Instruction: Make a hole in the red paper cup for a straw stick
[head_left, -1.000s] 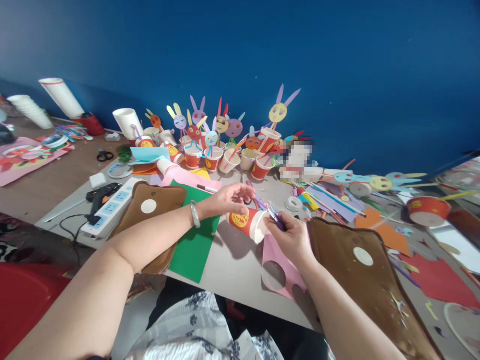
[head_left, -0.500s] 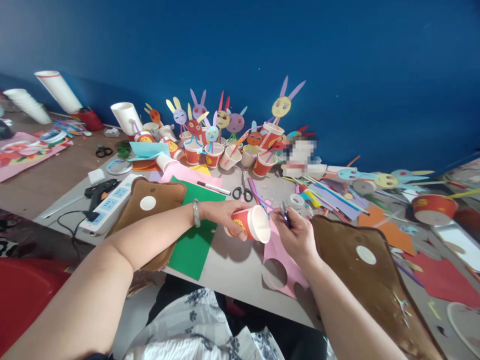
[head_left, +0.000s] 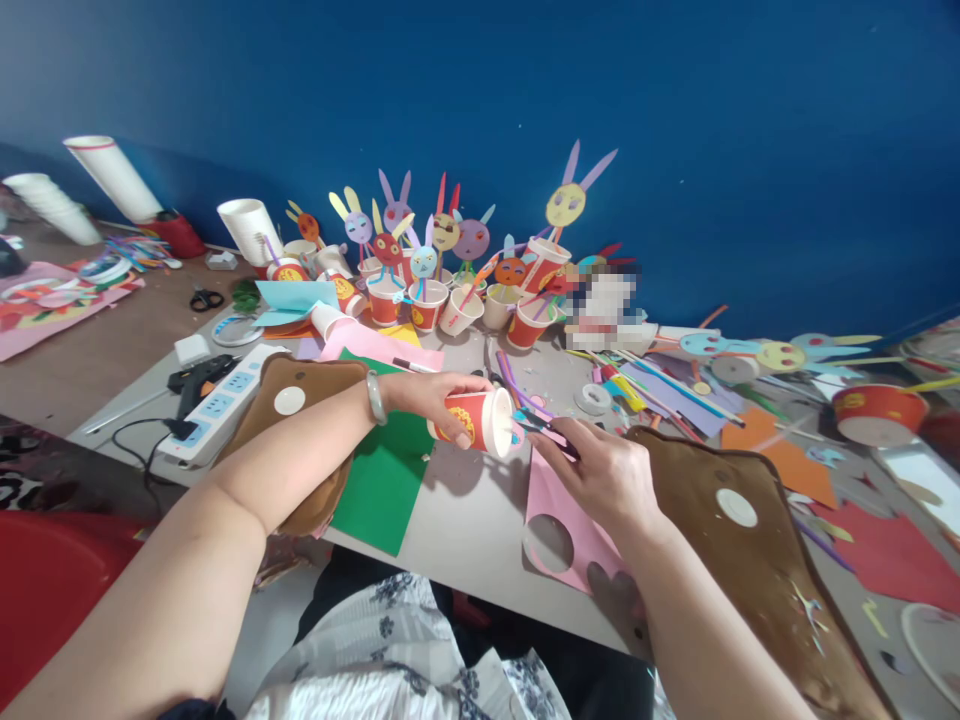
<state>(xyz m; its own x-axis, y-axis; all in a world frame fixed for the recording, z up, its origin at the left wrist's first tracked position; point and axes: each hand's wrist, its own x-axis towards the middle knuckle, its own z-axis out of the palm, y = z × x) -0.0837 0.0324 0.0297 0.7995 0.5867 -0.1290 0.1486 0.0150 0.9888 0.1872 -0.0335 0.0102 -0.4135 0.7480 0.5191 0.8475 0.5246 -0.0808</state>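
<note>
Held on its side above the table is a red and white paper cup (head_left: 477,421), with the fingers of my left hand (head_left: 435,402) wrapped round it. Its mouth faces right. My right hand (head_left: 596,465) grips dark-handled scissors (head_left: 551,432), whose tips reach the rim of the cup. Whether the blades touch the cup wall I cannot tell. Beneath the cup lies bare table, with a green sheet (head_left: 379,495) to the left. A pink sheet (head_left: 559,510) with a round hole lies below my right hand.
Paper cups with rabbit-faced figures (head_left: 426,300) line the blue wall. Brown cushions (head_left: 720,570) flank the work area. At the left are a power strip (head_left: 217,405) and a glue gun (head_left: 196,378); straws (head_left: 682,390) and orange paper (head_left: 780,455) lie to the right.
The cup in my left hand has moved slightly left and up. My right hand has turned, and the scissors now point left at the cup's rim.
</note>
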